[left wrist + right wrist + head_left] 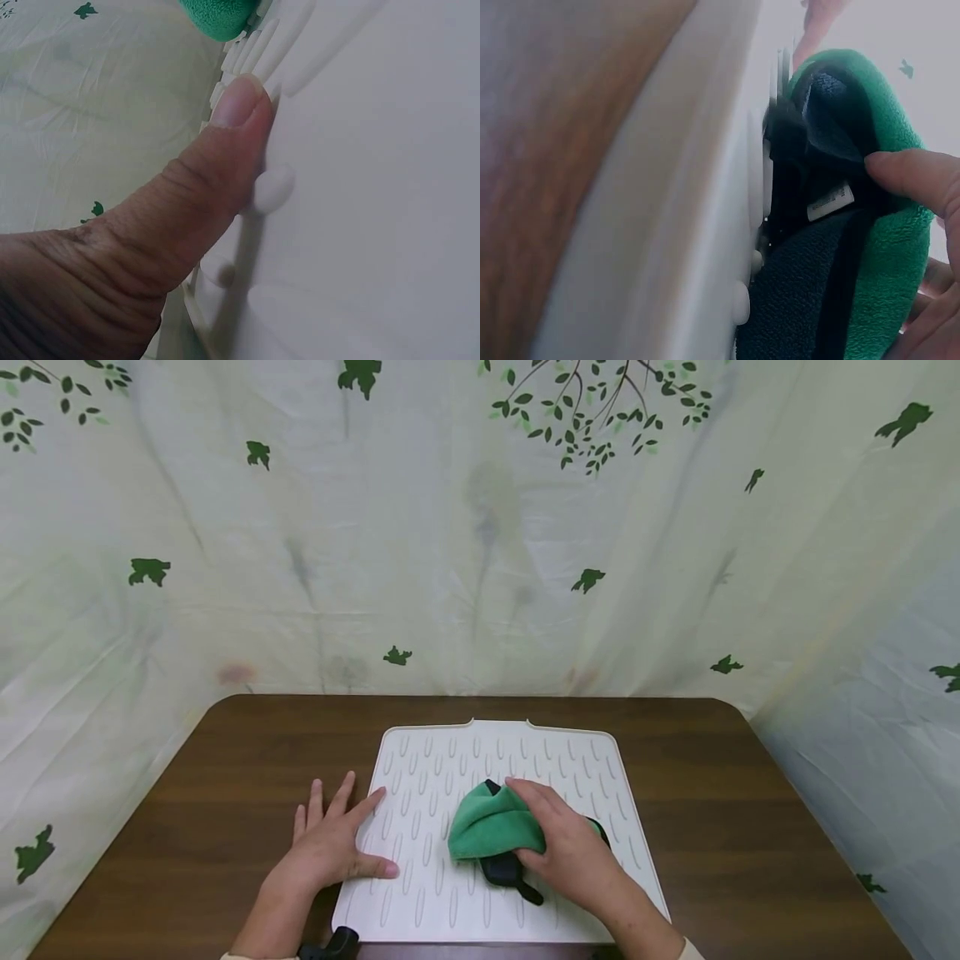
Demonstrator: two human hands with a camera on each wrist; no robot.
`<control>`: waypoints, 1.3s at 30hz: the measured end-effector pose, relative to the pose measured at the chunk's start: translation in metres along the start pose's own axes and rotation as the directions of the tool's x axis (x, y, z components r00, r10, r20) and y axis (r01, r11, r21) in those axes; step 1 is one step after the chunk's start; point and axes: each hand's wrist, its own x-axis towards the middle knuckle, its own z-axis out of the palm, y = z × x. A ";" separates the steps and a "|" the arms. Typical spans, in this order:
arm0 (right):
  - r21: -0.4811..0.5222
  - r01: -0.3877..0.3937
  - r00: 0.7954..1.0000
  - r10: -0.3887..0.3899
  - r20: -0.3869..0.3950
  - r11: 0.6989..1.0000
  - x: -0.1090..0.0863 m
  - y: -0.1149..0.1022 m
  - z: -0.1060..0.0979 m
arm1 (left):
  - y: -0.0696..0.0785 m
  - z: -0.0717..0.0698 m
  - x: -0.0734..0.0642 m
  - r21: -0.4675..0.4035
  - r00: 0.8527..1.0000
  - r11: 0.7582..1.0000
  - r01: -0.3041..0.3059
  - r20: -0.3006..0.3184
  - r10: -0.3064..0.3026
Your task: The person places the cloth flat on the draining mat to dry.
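A white board (420,910) with rows of raised oval ridges lies on the brown table. On its right half, my right hand (576,852) grips a folded green and dark cloth (487,827), thumb on the near side and fingers over the top. The right wrist view shows the cloth's dark inner side (795,292), black trim and a white label (830,201), close against the ridges. My left hand (330,852) rests spread at the board's left edge. In the left wrist view its thumb (217,157) presses on the white surface.
Brown table top (750,860) shows around the board on the left, back and right. A pale curtain (420,527) with green leaf prints hangs behind the table and down both sides. The black wrist camera (333,943) sits by the board's near left corner.
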 end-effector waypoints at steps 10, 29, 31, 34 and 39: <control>-0.035 -0.003 0.995 0.007 0.102 0.999 -0.001 -0.004 -0.004 | 0.003 -0.002 0.000 0.014 1.000 1.000 -0.016 -0.013 0.016; 0.018 -0.079 0.939 0.068 0.337 0.997 -0.005 -0.010 -0.016 | 0.000 -0.001 -0.001 -0.006 1.000 1.000 -0.023 -0.009 0.023; 0.025 -0.087 0.944 0.074 0.323 0.996 -0.004 -0.008 -0.020 | 0.000 -0.001 -0.002 -0.013 1.000 1.000 -0.026 -0.007 0.026; 0.041 -0.112 0.951 0.096 0.294 0.993 -0.003 -0.003 -0.026 | 0.000 -0.001 -0.002 -0.020 1.000 0.999 -0.031 -0.005 0.031; 0.027 -0.151 0.963 0.141 0.230 0.988 0.001 0.005 -0.039 | 0.002 -0.004 -0.002 -0.018 0.999 0.999 -0.038 -0.002 0.038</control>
